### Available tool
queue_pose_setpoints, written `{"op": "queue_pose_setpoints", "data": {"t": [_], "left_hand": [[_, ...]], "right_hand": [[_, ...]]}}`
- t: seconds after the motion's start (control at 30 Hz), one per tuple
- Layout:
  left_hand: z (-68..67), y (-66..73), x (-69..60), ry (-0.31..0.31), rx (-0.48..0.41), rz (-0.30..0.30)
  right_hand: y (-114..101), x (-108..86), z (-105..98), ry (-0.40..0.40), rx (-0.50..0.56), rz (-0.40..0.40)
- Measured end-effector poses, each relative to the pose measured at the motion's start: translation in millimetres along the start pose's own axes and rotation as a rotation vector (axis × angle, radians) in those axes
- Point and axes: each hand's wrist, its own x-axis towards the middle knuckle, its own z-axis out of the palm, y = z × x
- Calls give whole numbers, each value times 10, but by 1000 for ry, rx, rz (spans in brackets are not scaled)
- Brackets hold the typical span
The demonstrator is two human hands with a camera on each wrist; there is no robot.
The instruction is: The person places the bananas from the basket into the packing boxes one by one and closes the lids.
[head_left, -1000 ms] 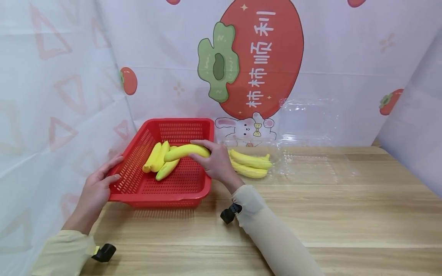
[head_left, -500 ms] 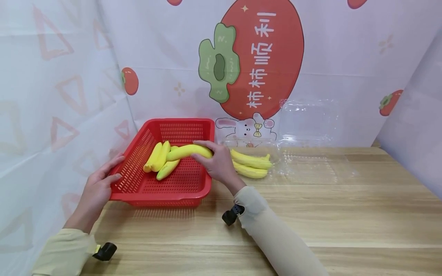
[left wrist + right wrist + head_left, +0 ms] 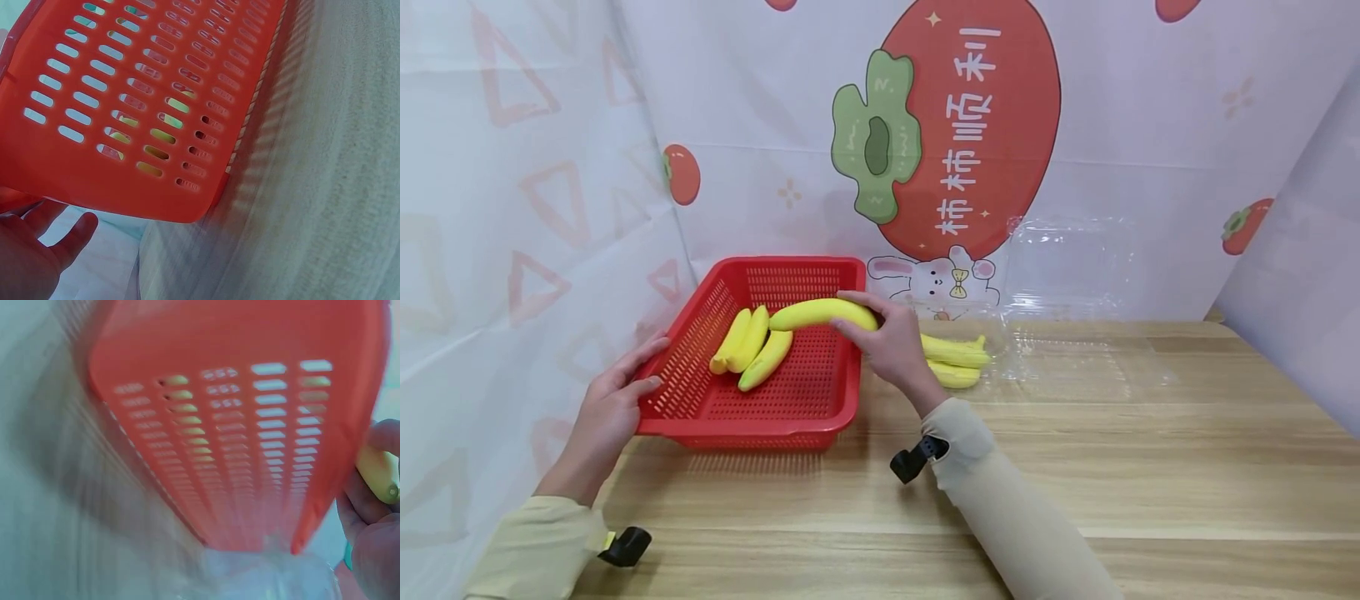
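Observation:
My right hand [image 3: 891, 342] pinches one end of a yellow banana [image 3: 820, 312] between thumb and fingers. That banana hangs over the right half of a red slotted plastic basket [image 3: 752, 430], its free end pointing left. Several more bananas [image 3: 751, 340] lie on the basket's floor toward the left. At the basket's left side, my left hand [image 3: 613, 408] holds the rim, the thumb near its edge. The left wrist view shows the basket wall [image 3: 125, 187] with the left thumb [image 3: 78, 237] below it. In the right wrist view, the held banana [image 3: 380, 475] shows at the right edge.
Right of the basket, a clear plastic clamshell box [image 3: 1000, 321] holds bananas [image 3: 955, 362], partly hidden by my right hand. Another clear clamshell [image 3: 1075, 358] stands beside it with its lid up. A wooden table [image 3: 1075, 483] supports everything, with printed cloth [image 3: 760, 108] behind.
My right hand has lifted the banana slightly and moved it to the right, away from the bananas in the basket. My left hand has stayed at the basket's rim.

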Motion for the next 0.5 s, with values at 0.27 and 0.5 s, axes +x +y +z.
{"op": "queue_pose_setpoints", "data": {"t": [0.27, 0.5], "left_hand": [[17, -29, -28, -3, -2, 0], [48, -57, -52, -1, 46, -2]], "right_hand": [[2, 40, -283, 76, 52, -80], [54, 56, -512, 110, 65, -113]]}}
